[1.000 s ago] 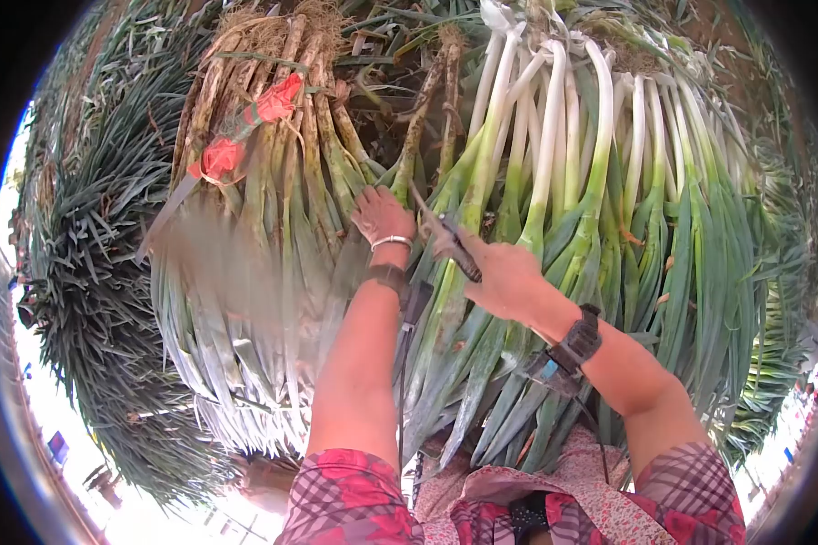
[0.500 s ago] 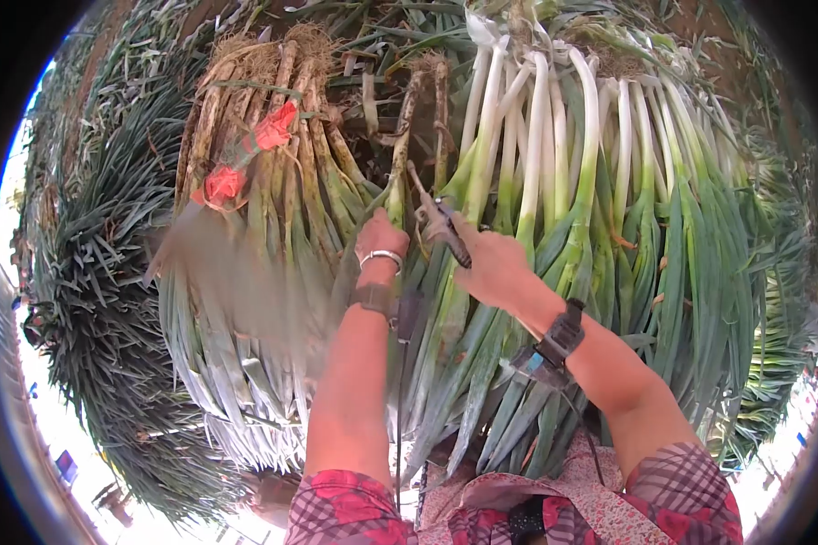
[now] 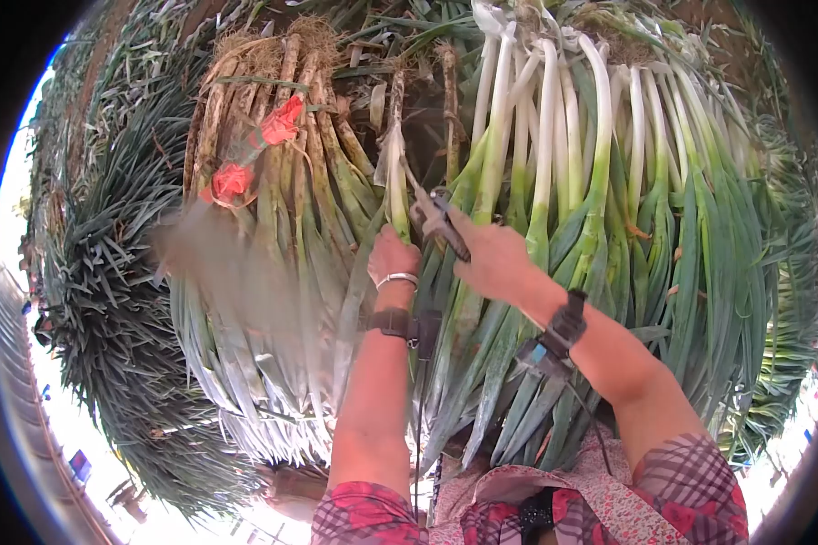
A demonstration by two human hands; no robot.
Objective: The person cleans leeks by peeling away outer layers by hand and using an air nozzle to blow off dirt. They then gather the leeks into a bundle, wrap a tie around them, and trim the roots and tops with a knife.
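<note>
My left hand (image 3: 394, 257) is closed around the green part of a long green onion (image 3: 397, 195), whose roots point away from me. Its lower stalk near the roots is still brown, while the part just above my fist looks pale and clean. Loose whitish skin hangs at the stalk's middle. In my right hand (image 3: 498, 259) is an air blow gun (image 3: 442, 221) with a thin nozzle, the tip close beside that stalk. My fingers wrap its dark handle.
Unpeeled brown-stalked green onions (image 3: 323, 173) lie on the left, with red-ended clear wrapping (image 3: 280, 123) on them. Clean white-stalked green onions (image 3: 543, 136) are spread on the right. Heaps of green leaves (image 3: 109, 254) surround everything. Cables run from devices on both wrists. A blurred smear covers part of the left.
My left hand has moved slightly down and right. Skin on the held green onion has come loose, baring a pale stretch. The air blow gun stays close beside it.
</note>
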